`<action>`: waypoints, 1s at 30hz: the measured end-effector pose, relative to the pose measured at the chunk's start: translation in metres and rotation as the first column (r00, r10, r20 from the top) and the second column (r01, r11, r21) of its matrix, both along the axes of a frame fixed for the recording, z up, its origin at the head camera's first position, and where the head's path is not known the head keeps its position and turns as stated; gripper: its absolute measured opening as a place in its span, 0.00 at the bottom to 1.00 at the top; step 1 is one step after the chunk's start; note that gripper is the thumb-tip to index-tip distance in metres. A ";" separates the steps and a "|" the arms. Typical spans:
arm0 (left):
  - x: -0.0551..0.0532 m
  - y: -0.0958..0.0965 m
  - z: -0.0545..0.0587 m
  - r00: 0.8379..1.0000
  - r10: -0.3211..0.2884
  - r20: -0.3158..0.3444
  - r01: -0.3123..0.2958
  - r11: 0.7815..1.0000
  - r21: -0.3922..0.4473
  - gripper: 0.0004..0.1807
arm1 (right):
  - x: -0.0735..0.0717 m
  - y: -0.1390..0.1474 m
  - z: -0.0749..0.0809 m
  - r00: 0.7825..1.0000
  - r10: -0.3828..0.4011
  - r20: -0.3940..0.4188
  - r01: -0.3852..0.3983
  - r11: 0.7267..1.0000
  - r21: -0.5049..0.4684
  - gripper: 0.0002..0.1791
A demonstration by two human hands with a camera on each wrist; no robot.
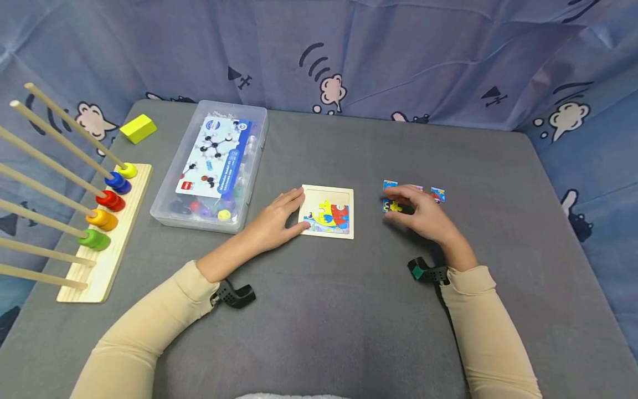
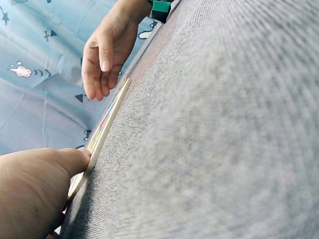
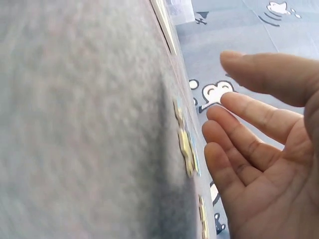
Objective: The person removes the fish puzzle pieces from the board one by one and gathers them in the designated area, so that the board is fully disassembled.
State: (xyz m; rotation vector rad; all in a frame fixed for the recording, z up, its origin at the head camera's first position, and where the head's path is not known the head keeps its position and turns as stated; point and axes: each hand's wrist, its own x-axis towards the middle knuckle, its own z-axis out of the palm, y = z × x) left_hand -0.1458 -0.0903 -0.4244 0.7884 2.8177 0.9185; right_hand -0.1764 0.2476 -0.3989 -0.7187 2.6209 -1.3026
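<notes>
Puzzle board (image 1: pixel 341 195) at nine o'clock from my right hand (image 1: pixel 422 215).
My left hand (image 1: pixel 273 223), fingers extended, touches its nine-o'clock edge; right fingers hang relaxed over puzzle pieces (image 1: pixel 438 194), empty palm visible only in wrist views.

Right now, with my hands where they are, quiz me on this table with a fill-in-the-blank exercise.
1. Your left hand touches the puzzle board.
Near the loose pieces, your right hand holds ____.
2. In the head view, the plastic case is to the ____ of the puzzle board.
3. On the peg stand, exactly ____ pegs have no rings.
4. The rings nearest those bare pegs are ____.

Missing words: nothing; left; two; green.
</notes>
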 end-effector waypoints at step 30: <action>0.000 0.000 0.000 1.000 0.006 0.011 -0.007 1.000 0.013 0.37 | -0.002 -0.092 0.010 0.981 0.096 0.171 -0.110 0.991 0.081 0.30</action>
